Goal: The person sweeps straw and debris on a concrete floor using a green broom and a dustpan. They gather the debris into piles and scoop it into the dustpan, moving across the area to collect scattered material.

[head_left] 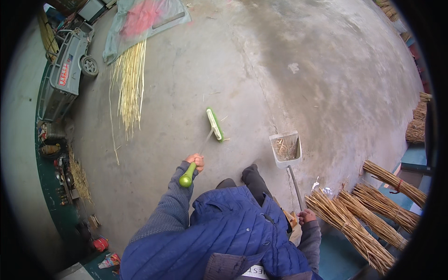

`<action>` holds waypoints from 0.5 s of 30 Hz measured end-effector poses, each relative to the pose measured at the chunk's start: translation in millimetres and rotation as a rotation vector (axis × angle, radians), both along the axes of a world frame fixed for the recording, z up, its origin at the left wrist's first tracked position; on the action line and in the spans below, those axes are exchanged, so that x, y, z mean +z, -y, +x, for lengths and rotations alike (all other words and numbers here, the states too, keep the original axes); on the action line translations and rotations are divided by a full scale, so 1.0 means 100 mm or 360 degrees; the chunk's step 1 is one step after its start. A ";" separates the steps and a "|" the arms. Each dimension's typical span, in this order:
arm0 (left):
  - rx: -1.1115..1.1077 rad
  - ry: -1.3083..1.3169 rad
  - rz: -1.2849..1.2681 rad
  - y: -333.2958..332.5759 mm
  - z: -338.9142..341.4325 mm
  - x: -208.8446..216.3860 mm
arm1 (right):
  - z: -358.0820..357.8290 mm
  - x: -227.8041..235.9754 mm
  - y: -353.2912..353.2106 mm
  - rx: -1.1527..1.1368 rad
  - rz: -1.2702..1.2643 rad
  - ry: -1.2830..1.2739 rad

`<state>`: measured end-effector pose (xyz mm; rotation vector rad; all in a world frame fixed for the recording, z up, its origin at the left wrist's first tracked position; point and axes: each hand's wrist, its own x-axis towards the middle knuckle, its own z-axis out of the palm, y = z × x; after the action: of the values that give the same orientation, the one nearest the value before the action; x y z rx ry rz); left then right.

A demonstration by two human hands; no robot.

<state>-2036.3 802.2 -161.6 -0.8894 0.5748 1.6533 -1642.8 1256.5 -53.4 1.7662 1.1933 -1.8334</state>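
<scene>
My left hand [196,161] is closed round the handle of a broom [215,124], just past its round green grip end. The broom's white and green head rests on the concrete floor ahead of me, with a few straw bits beside it. In my right hand [306,216] is the grey handle of a long-handled dustpan [281,163]. The white pan lies on the floor to the right of the broom head, a gap between them. Straw scraps [283,147] and dusty debris lie inside the pan.
Bundles of dry stalks [350,228] lie at my right. At the far left, pale straw [128,86] sticks out from under a plastic sheet [154,23]. A grey cart [65,70] stands by the left wall, with clutter below it. A crack runs along the concrete floor [186,88].
</scene>
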 end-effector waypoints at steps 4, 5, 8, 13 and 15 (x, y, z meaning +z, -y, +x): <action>0.0101 -0.0103 -0.0160 -0.05 -0.37 0.06 | -0.60 -0.02 -0.71 0.0036 -0.0071 0.0049; 0.0104 -0.0135 -0.0227 -0.10 -0.49 0.05 | -0.77 -0.02 -0.90 0.0066 -0.0099 0.0035; 0.0014 -0.0208 -0.0571 -0.34 -1.01 -0.06 | -1.26 0.01 -1.33 0.0165 -0.0081 0.0074; -0.0140 -0.0231 -0.1062 -1.00 -2.02 -0.61 | -2.10 -0.21 -1.88 0.0135 -0.0034 0.0160; -0.0022 -0.0244 -0.0953 -1.33 -2.33 -0.87 | -2.40 -0.27 -2.10 0.0149 -0.0034 0.0229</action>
<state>-2269.6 935.2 -248.6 -1.1814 1.2179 1.5650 -1882.4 1466.6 -80.7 1.7665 1.1754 -1.6313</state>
